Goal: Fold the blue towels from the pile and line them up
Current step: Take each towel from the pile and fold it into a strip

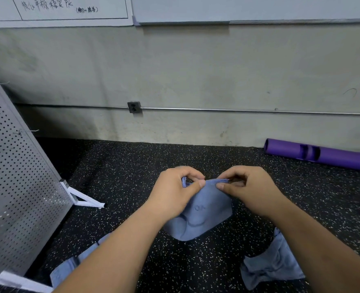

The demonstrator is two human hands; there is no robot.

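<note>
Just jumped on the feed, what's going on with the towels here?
A person's left hand and right hand both pinch the top edge of a blue towel, held up over the speckled floor. A crumpled towel lies at the right. A third towel lies lower left, partly hidden by the forearm.

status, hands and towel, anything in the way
Left hand and right hand both pinching top edge of blue towel. Crumpled towel lower right, second towel lower left. Purple tube by wall, clear of hands.

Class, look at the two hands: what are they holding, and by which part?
The left hand and right hand both pinch a blue towel along its upper edge.
</note>
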